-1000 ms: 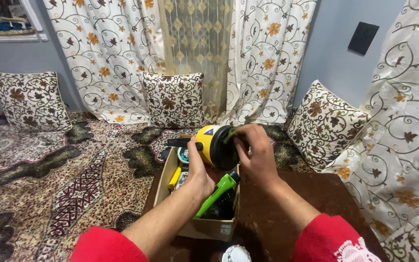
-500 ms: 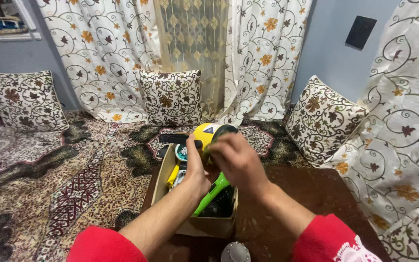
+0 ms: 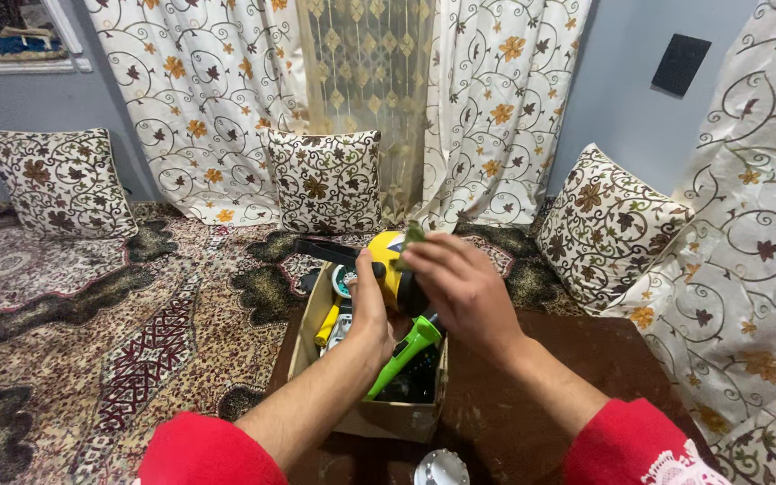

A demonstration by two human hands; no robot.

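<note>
Hands work above the cardboard box (image 3: 388, 418): your left hand (image 3: 372, 310) grips the yellow tool (image 3: 388, 269) steady, while your right hand (image 3: 464, 292) pinches a small green piece (image 3: 412, 236) against it.

Cardboard box (image 3: 388, 418) on the table (image 3: 532, 404), cushions (image 3: 325, 180) behind it.

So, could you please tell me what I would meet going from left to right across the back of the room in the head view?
Left floral cushion → patterned curtain → middle floral cushion → sheer gold curtain → right floral cushion → dark wall plate.
</note>
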